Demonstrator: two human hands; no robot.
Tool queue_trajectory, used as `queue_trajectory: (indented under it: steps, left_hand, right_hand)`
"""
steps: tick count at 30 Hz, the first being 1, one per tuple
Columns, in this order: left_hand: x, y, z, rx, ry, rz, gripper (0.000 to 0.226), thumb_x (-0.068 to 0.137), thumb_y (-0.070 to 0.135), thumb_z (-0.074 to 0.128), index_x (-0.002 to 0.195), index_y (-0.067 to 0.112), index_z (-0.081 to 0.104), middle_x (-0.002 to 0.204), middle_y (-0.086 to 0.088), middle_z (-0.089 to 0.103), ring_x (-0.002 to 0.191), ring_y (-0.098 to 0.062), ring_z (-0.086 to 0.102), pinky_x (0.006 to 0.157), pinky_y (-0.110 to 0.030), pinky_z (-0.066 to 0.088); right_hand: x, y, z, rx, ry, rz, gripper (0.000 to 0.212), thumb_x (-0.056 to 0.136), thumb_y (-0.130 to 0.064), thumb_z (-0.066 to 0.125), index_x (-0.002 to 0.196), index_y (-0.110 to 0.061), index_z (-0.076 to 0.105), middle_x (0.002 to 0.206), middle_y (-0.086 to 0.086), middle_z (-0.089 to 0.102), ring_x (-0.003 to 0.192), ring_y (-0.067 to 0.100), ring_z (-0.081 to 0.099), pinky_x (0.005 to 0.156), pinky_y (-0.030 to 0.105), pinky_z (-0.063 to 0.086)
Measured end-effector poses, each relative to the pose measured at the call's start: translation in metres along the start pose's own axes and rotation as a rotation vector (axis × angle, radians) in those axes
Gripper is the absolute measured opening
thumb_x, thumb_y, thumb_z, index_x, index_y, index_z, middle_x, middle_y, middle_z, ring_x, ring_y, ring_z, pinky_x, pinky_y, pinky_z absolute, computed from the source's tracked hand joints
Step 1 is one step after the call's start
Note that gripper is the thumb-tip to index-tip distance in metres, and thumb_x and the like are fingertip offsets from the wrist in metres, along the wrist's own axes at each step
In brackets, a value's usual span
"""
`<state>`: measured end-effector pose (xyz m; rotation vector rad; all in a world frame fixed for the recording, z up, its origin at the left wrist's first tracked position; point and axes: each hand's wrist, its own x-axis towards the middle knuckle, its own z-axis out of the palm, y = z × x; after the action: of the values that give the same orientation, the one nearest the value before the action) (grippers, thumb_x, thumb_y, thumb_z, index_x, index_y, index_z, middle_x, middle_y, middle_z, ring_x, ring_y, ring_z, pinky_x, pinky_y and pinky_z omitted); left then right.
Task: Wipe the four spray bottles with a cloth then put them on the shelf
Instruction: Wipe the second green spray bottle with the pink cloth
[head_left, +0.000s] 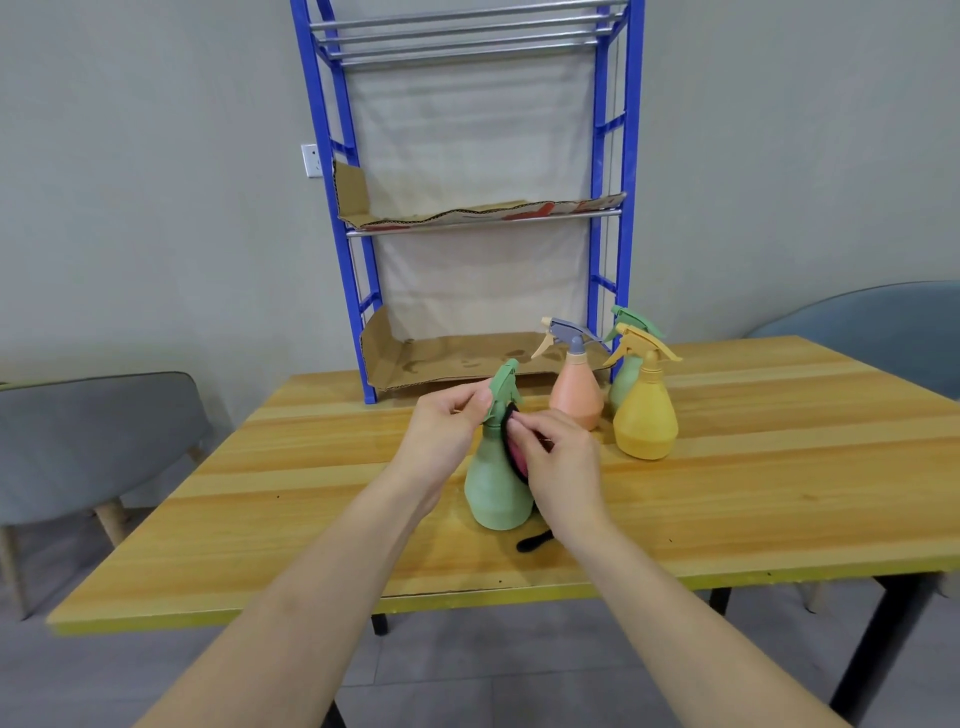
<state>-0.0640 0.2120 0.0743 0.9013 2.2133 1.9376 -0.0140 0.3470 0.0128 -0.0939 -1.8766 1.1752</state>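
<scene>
Desk (779, 467), pale wood with a yellow front edge. Four spray bottles on it, none on the shelf (631, 156).

Near green bottle (491, 488): upright, towards the front middle of the desk, well apart from the other three.
- Left hand (447, 426): fingers and thumb pinch the bottle's green trigger head from the left side.
- Right hand (558, 457): fingers curled, pinching a cloth (515, 449) and holding it against the bottle's neck and right shoulder.
- Cloth is pink with a dark edge. A dark strip (535, 542) shows on the desk below the right wrist, just beside the bottle's base. Cannot tell whether it belongs to the cloth.

Other three stand upright in a tight group at the back right of the desk, near the shelf's right leg:
- Peach bottle (575, 395), grey head with cream trigger, on the left of the group.
- Yellow bottle (645, 421), yellow head, nearest the front.
- Far green bottle (623, 379), mostly hidden behind the yellow one, head showing above it.

Shelf: blue frame, metal rails, standing at the back of the desk against a grey wall. Cardboard (467, 358) lines the bottom tier and the middle tier; the top tier is bare rails.

Grey chair (93, 441) to the left of the desk, blue-grey chair (883, 332) to the right. Wall socket (310, 160) just left of the shelf.
</scene>
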Motion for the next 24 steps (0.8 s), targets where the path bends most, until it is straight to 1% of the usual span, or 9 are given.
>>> queue_trajectory:
  steps: [3,5,8,10,15,18,21,23,24]
  left_hand:
    - [0.002,0.001,0.002,0.015,0.012,0.007,0.029,0.107,0.014,0.053,0.126,0.020,0.074,0.117,0.018,0.074,0.104,0.018,0.062,0.078,0.002,0.043]
    - [0.002,0.000,0.003,0.016,0.008,0.008,0.030,0.107,0.013,0.052,0.126,0.020,0.074,0.119,0.017,0.074,0.108,0.015,0.063,0.080,0.001,0.044]
    - [0.002,-0.005,0.005,-0.010,0.026,0.012,0.030,0.106,0.017,0.053,0.125,0.026,0.075,0.125,0.011,0.072,0.120,0.001,0.063,0.096,-0.013,0.046]
    - [0.006,-0.010,0.004,-0.004,0.031,0.015,0.030,0.105,0.019,0.054,0.124,0.029,0.076,0.129,0.007,0.070,0.125,-0.005,0.061,0.106,-0.024,0.045]
    - [0.010,-0.015,0.002,0.006,0.018,0.021,0.030,0.106,0.020,0.054,0.124,0.030,0.075,0.131,0.006,0.069,0.126,-0.005,0.060,0.111,-0.029,0.043]
    - [0.010,-0.017,0.004,-0.003,0.022,0.021,0.030,0.106,0.021,0.054,0.125,0.030,0.075,0.131,0.004,0.068,0.125,-0.005,0.060,0.112,-0.031,0.043]
    - [0.010,-0.018,0.004,-0.003,0.026,0.015,0.030,0.106,0.021,0.054,0.127,0.028,0.074,0.132,0.003,0.067,0.125,-0.007,0.060,0.113,-0.033,0.043]
    - [0.011,-0.019,0.003,0.007,0.024,0.020,0.030,0.106,0.023,0.054,0.128,0.029,0.073,0.132,0.003,0.068,0.126,-0.008,0.060,0.114,-0.035,0.043]
    - [0.011,-0.019,0.003,0.014,0.019,0.022,0.030,0.106,0.023,0.054,0.128,0.029,0.073,0.132,0.004,0.068,0.127,-0.009,0.060,0.115,-0.037,0.043]
  right_hand:
    - [0.002,-0.003,-0.003,0.022,-0.030,0.048,0.010,0.094,-0.018,0.074,0.097,-0.017,0.083,0.090,-0.008,0.072,0.088,0.007,0.066,0.081,0.023,0.050]
    - [0.000,-0.007,-0.001,-0.061,0.032,-0.065,0.006,0.092,-0.013,0.077,0.094,-0.013,0.083,0.088,-0.006,0.070,0.084,0.008,0.065,0.078,0.019,0.049]
    - [-0.001,-0.010,0.008,-0.160,0.103,-0.254,0.003,0.088,-0.005,0.079,0.091,-0.006,0.080,0.087,0.000,0.069,0.080,0.015,0.066,0.075,0.022,0.052]
    - [0.005,-0.011,0.010,-0.128,0.113,-0.256,0.004,0.087,-0.004,0.080,0.089,-0.006,0.079,0.087,0.001,0.070,0.080,0.014,0.066,0.076,0.020,0.051]
    - [0.014,-0.009,0.001,0.107,-0.007,0.082,0.004,0.089,-0.015,0.080,0.091,-0.017,0.083,0.094,-0.003,0.075,0.093,0.010,0.069,0.086,0.025,0.053]
    - [0.015,-0.013,-0.003,0.205,-0.023,0.227,0.009,0.091,-0.018,0.079,0.084,-0.023,0.082,0.087,-0.001,0.077,0.087,0.013,0.071,0.082,0.028,0.055]
    - [0.016,-0.017,-0.002,0.356,-0.073,0.406,0.014,0.094,-0.020,0.076,0.081,-0.019,0.082,0.085,0.002,0.079,0.079,0.014,0.070,0.083,0.037,0.058]
    - [0.016,-0.017,-0.003,0.388,-0.099,0.449,0.015,0.095,-0.021,0.075,0.082,-0.017,0.082,0.085,0.004,0.078,0.079,0.014,0.069,0.084,0.040,0.058]
    - [0.015,-0.017,-0.004,0.355,-0.107,0.425,0.015,0.095,-0.021,0.075,0.083,-0.017,0.081,0.084,0.003,0.078,0.078,0.011,0.069,0.082,0.036,0.058]
